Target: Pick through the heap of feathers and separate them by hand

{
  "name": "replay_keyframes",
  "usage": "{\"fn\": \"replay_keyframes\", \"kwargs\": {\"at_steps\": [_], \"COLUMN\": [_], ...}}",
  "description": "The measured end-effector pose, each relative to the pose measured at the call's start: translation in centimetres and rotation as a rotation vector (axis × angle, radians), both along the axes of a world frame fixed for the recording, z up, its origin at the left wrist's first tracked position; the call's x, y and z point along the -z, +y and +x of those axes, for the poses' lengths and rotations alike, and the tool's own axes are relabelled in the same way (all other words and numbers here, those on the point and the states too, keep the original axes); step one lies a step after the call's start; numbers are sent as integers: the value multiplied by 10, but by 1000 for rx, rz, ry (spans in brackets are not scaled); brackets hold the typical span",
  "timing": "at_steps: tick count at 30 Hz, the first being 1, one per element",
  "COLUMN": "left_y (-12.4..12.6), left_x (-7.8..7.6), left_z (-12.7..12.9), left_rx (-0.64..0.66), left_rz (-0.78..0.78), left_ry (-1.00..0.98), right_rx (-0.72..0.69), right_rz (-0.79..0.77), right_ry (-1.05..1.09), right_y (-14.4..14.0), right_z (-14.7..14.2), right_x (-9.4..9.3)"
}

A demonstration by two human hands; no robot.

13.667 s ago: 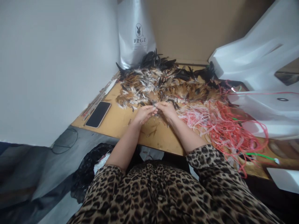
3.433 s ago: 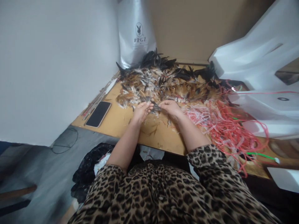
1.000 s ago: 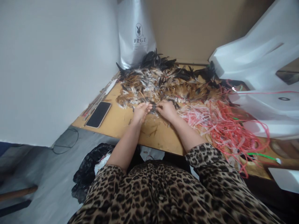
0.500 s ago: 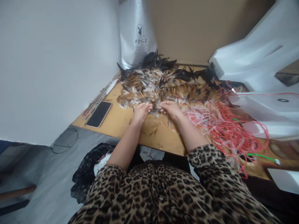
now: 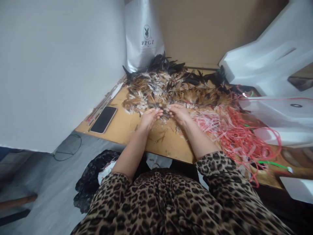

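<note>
Left hand [image 5: 148, 118] and right hand [image 5: 179, 113] met at the near edge of the feather pile [image 5: 171, 88], fingers pinched closed on a small dark feather [image 5: 165, 113]. Phone [image 5: 103, 119] lay at 9 o'clock on the tabletop [image 5: 127, 125]; red strips [image 5: 234, 133] at 3 o'clock.

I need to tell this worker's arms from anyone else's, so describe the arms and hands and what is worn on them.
Both forearms are bare from the elbow down. The left hand and right hand wear no gloves; no rings, watch or bracelets show at this size. The sleeves are loose, in a leopard print of black and brown spots on tan, the same fabric as the garment over the body.
</note>
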State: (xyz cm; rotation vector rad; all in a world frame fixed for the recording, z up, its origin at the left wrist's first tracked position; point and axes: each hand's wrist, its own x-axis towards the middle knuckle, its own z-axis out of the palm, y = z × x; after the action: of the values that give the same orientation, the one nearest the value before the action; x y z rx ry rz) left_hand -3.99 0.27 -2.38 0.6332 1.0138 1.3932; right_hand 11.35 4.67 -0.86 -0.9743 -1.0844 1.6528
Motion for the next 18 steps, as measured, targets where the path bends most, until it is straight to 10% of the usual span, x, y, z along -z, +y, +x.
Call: {"fn": "replay_keyframes", "kwargs": {"at_steps": [18], "left_y": [-2], "left_x": [-5], "left_z": [1], "left_rx": [138], "left_rz": [-111], "left_ry": [-103], "right_rx": [4], "right_rz": [574], "right_ry": [-429], "right_y": [-11], "right_z": [-8], "right_x": [-1]}}
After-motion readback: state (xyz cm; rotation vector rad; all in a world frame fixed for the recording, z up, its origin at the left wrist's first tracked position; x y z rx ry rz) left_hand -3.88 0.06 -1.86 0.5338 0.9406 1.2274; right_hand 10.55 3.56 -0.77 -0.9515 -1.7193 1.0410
